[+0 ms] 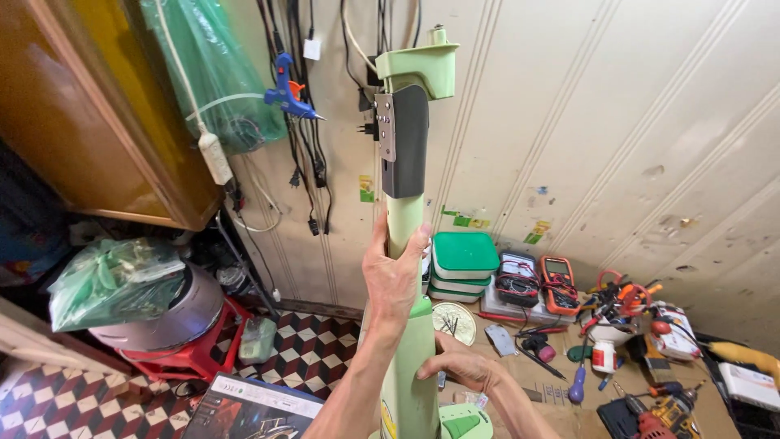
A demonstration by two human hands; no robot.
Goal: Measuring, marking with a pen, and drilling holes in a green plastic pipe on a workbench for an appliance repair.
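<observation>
Right hand point(459, 366) is pressing fingers against the lower body of the upright green fan stand point(404, 244), grip probably loose. Left hand point(394, 280) is clamping around its neck higher up. Behind, green-lidded containers point(463, 264) and multimeters point(538, 283) are sitting near the wall.

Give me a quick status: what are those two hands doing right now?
Left hand gripping tall pale green plastic fan column mid-height. Right hand bracing it lower down. Column upright, dark grey panel near its top. Nothing blocking; cluttered cardboard-covered workbench behind.
</observation>
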